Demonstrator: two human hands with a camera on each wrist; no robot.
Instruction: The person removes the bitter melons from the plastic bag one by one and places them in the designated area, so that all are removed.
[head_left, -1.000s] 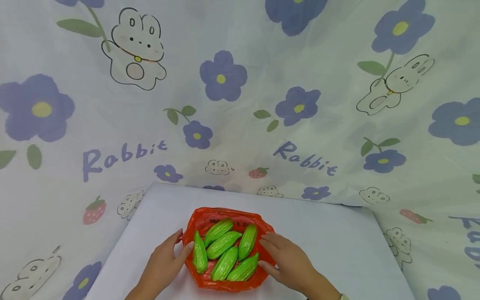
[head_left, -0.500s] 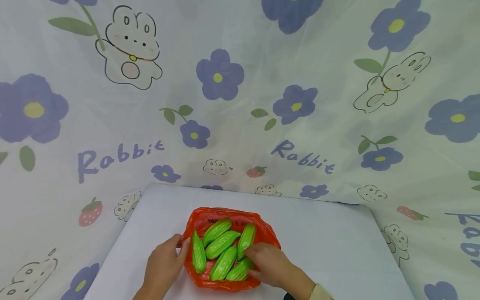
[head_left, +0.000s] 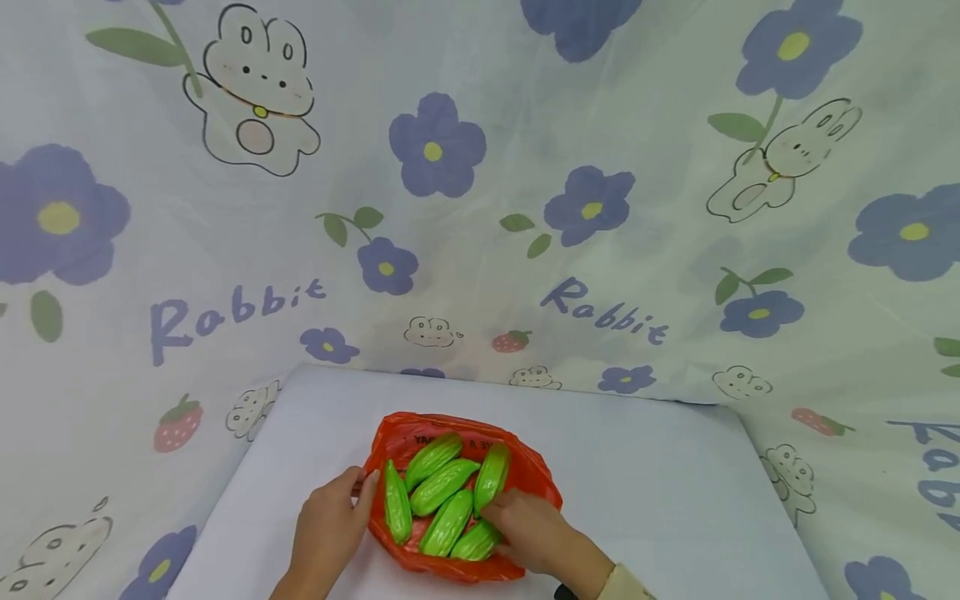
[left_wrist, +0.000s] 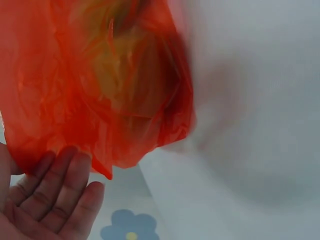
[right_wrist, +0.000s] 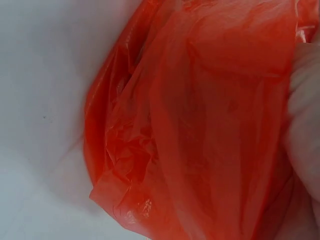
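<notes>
Head view, left hand (head_left: 326, 525) pinching red bag (head_left: 442, 569), right hand (head_left: 534, 532) partly blocking gourds (head_left: 444, 488), grip unclear, rabbit-print cloth (head_left: 480, 258) behind table (head_left: 645, 483)

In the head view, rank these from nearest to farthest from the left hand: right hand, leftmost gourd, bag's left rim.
From the left hand:
1. Bag's left rim, right at the fingertips.
2. Leftmost gourd, just inside that rim.
3. Right hand, across the other gourds, on the bag's right side.
</notes>
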